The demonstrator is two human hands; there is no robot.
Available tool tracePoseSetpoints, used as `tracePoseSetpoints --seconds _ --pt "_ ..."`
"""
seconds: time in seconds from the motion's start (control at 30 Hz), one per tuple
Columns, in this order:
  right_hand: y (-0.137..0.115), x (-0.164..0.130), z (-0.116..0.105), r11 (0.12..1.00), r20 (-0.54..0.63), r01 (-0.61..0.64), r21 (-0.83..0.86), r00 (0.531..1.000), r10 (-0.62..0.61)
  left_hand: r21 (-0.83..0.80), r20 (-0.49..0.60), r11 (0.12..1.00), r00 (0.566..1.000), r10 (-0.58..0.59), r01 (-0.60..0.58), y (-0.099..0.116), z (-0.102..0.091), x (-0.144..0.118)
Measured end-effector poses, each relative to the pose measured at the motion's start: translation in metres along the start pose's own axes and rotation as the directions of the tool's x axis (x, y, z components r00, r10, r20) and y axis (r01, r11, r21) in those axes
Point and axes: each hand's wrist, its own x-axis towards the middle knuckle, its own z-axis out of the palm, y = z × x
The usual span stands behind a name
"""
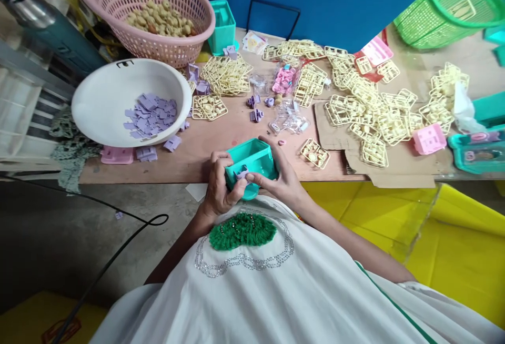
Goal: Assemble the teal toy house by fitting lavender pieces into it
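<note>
A turquoise plastic box (252, 154) with an open top is held at the table's front edge, close to my body. My left hand (221, 183) wraps round its left side, the thumb near a small lilac plastic piece (242, 173) on the box's near face. From the right, my right hand (284, 175) grips the box, its thumb pressing on the lilac piece and its fingers behind the far side. A white bowl (89, 102) to the left holds many flat lilac pieces (152, 115).
Cream part frames (374, 107) lie in piles across the table, some on cardboard (331, 136). Clear and pink parts (284, 78) sit mid-table. A pink basket (189, 44) of peanuts stands back left, beside a flask (59, 31); a green basket (445, 23) stands back right.
</note>
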Motion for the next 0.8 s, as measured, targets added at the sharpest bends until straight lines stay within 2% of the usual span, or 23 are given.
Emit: tracePoseSetpoints --seconds 0.17,0.33,0.47,0.6,0.7,0.8 --pt "-0.004 0.000 0.004 1.000 -0.044 -0.016 -0.024 0.999 0.015 -0.009 -0.003 1.000 1.000 0.001 -0.001 0.003 0.002 0.002" --pt "0.003 0.008 0.004 0.998 -0.030 -0.018 0.062 0.999 0.020 -0.091 -0.040 0.985 0.988 -0.152 0.148 0.006 0.002 0.007" --pt "0.009 0.012 0.001 0.989 0.007 -0.016 0.145 1.000 0.015 -0.140 0.006 0.964 0.974 -0.227 0.225 0.004 -0.002 0.012" --pt "0.010 0.007 0.000 0.993 0.003 -0.006 0.119 1.000 0.005 -0.148 0.017 0.962 0.974 -0.227 0.227 0.006 -0.003 0.010" --pt "0.008 -0.001 0.001 0.997 -0.005 0.023 0.072 1.000 -0.023 -0.129 0.020 0.974 0.982 -0.185 0.186 0.010 -0.003 0.007" --pt "0.002 -0.008 -0.001 0.984 -0.094 0.171 -0.048 0.980 -0.175 -0.093 0.016 0.985 0.989 -0.145 0.146 0.014 -0.003 0.007"
